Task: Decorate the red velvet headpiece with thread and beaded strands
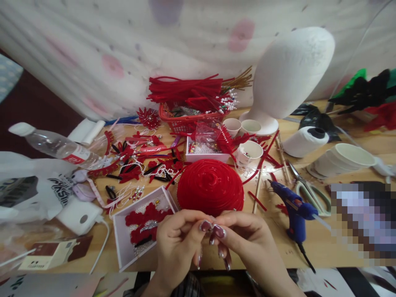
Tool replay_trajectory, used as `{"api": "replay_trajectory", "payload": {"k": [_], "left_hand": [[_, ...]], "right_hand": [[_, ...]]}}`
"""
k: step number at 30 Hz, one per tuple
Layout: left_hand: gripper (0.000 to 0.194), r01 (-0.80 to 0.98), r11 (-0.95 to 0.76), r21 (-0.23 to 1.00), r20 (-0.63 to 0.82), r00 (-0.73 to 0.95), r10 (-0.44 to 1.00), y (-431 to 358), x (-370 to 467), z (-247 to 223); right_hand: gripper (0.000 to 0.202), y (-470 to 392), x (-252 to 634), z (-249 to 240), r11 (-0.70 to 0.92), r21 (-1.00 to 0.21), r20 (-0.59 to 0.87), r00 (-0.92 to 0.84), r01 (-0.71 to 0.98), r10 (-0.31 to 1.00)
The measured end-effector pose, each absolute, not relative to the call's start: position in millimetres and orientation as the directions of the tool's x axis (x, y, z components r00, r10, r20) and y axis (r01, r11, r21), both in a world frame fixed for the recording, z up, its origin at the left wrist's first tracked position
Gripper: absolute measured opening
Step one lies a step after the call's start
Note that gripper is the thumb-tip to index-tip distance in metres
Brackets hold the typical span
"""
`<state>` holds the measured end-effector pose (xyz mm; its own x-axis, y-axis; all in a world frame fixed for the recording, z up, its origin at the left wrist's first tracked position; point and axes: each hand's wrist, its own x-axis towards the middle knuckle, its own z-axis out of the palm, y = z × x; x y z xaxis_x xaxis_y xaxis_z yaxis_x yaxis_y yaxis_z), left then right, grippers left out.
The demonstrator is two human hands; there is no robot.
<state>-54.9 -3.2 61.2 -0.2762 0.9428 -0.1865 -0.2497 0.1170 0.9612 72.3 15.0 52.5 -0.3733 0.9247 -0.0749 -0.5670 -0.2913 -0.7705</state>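
My left hand (181, 243) and my right hand (247, 239) meet at the bottom centre, fingertips pinched together. Whatever lies between the fingertips is too small or hidden to make out. Just beyond them sits a domed red velvety coil (212, 185), its near edge covered by my fingers. A white box (122, 243) with red fuzzy pieces and small pearls lies beside my left hand. To the right of my right hand rests a blue glue gun (293, 206), its nozzle pointing up and to the left.
Behind are a red basket (185, 123) of red stems, paper cups (252, 152) and a white mannequin head (287, 74). Scissors (314, 198), a thread spool (301, 142) and a blurred-out object are at the right. A bottle (55, 144), charger (78, 216) and beaded ornaments occupy the left.
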Motion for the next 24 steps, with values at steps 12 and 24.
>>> {"api": "replay_trajectory", "payload": {"k": [12,24], "left_hand": [[0.041,-0.382,0.189,0.905,-0.309,-0.285,0.907,-6,-47,60],[0.030,-0.330,0.116,0.937,-0.155,-0.095,0.983,-4,-65,38]], "right_hand": [[0.007,8,74,58,-0.189,-0.880,-0.053,-0.304,-0.436,0.951],[0.007,5,76,55,-0.212,-0.881,-0.070,-0.326,-0.424,0.943]]}}
